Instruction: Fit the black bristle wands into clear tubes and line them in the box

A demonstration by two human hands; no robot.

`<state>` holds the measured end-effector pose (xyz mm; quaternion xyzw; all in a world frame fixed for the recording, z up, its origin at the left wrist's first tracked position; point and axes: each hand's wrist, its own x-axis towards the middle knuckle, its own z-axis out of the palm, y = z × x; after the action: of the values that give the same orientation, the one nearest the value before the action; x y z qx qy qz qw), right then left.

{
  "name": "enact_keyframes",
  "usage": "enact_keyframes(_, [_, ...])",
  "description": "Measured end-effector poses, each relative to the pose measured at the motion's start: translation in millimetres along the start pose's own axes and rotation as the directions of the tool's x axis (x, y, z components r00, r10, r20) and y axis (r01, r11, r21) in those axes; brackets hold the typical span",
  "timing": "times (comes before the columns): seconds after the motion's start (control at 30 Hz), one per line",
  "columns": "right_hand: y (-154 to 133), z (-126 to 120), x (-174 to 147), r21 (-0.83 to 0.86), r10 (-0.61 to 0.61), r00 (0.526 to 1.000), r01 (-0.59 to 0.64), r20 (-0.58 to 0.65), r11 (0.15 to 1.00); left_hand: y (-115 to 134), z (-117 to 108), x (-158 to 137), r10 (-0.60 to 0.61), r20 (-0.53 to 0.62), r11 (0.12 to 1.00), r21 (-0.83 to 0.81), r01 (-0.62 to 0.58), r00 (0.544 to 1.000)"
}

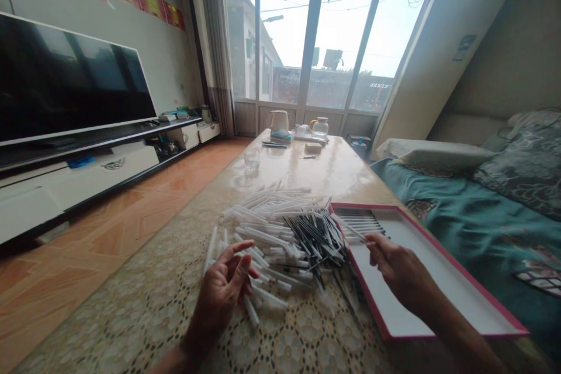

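My right hand [397,269] pinches one end of a thin pale tube [349,227] over the left side of a shallow pink-rimmed box lid [464,310]. Inside the lid, at its far end, lies a row of similar slim sticks [363,223]. My left hand [223,283] hovers at the near left edge of a heap of white plastic tubes [269,210], thumb and index finger apart, with nothing visible in it. Between the heap and the lid is a loose pile of thin black rods [316,239].
Under everything is a long table with a patterned cover [175,280]. Toward its far end are a drinking glass [251,161], a kettle [279,123], a glass pitcher [321,126] and a small box [312,147]. A sofa [438,198] borders the right side.
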<state>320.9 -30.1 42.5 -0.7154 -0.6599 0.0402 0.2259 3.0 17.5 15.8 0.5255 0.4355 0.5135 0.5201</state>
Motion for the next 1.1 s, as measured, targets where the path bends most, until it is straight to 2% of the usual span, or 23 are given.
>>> enact_keyframes(0.07, [30.0,-5.0,1.7,-0.305,0.085,0.996,-0.077,0.012,0.949,0.1,-2.0,2.4,0.006,-0.058,1.000,-0.019,-0.007,0.998])
enact_keyframes(0.17, [59.5,-3.8,1.9,-0.437,0.116,0.993,-0.099,0.013,0.894,-0.3,-3.0,5.0,0.001,-0.094,0.999,-0.032,-0.004,0.996])
enact_keyframes(0.27, [68.9,2.1,9.3,-0.491,0.082,0.996,-0.055,0.033,0.869,-1.2,-2.7,5.5,0.003,-0.079,0.999,-0.038,-0.006,0.997])
enact_keyframes(0.47, [64.1,16.5,31.6,-0.545,-0.044,0.997,0.069,0.057,0.836,-1.0,-2.3,4.5,-0.010,-0.081,0.999,-0.054,0.005,0.997])
enact_keyframes(0.7, [62.2,27.3,32.7,-0.558,-0.076,0.996,0.035,-0.050,0.829,1.1,-3.1,4.2,-0.008,-0.112,0.999,-0.039,0.004,0.994])
enact_keyframes(0.83, [38.7,25.9,34.2,-0.495,-0.061,0.988,-0.018,-0.142,0.868,3.5,-1.8,3.6,-0.022,-0.117,1.000,0.001,0.023,0.993])
enact_keyframes(0.9, [13.9,27.3,29.5,-0.429,-0.087,0.984,0.013,-0.154,0.903,4.4,-2.1,3.8,-0.038,-0.112,0.998,0.037,0.042,0.993])
enact_keyframes(0.97, [-18.1,32.2,18.5,-0.339,-0.142,0.984,0.098,-0.108,0.936,5.2,-3.4,4.4,-0.048,-0.109,0.995,0.077,0.057,0.993])
enact_keyframes(1.0, [-35.2,36.0,10.9,-0.268,-0.181,0.981,0.157,-0.069,0.951,5.6,-4.2,4.8,-0.050,-0.111,0.994,0.092,0.061,0.993])
enact_keyframes(1.03, [-51.7,40.8,2.6,-0.082,-0.216,0.976,0.214,-0.007,0.973,5.9,-5.1,5.1,-0.053,-0.116,0.992,0.104,0.065,0.992])
enact_keyframes(1.1, [-79.8,52.5,-13.9,0.186,-0.277,0.954,0.253,0.115,0.949,6.4,-6.6,5.5,-0.061,-0.122,0.990,0.121,0.076,0.991])
